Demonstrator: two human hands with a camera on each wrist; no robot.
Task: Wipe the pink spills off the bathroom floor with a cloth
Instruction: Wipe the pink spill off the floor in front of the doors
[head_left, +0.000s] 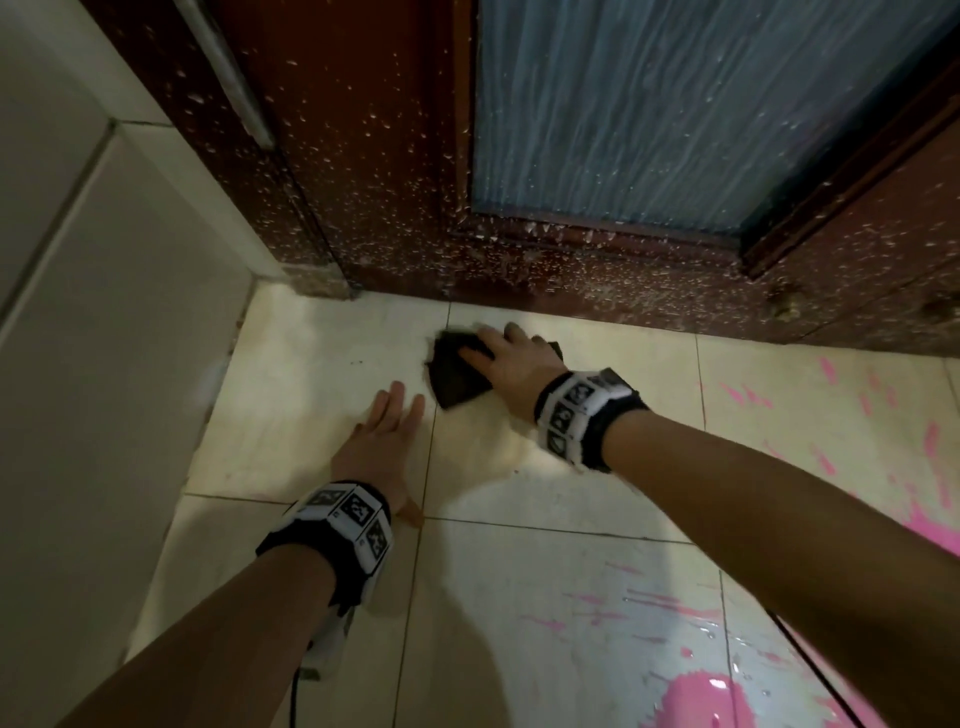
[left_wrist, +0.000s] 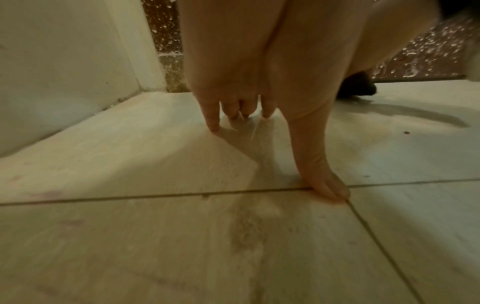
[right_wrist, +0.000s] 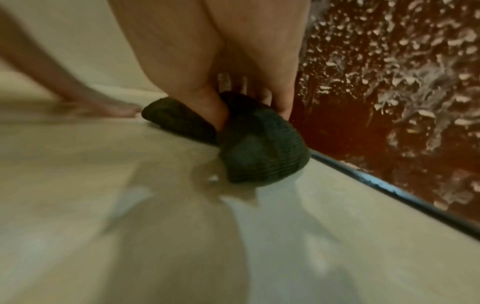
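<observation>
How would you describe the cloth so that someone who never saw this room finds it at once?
Start at the dark red door spotted with droplets, and look down to the pale floor tiles at its foot. There the right hand presses on the cloth. It is the only dark, nearly black thing on the floor; the left hand beside it lies flat on bare tile.
</observation>
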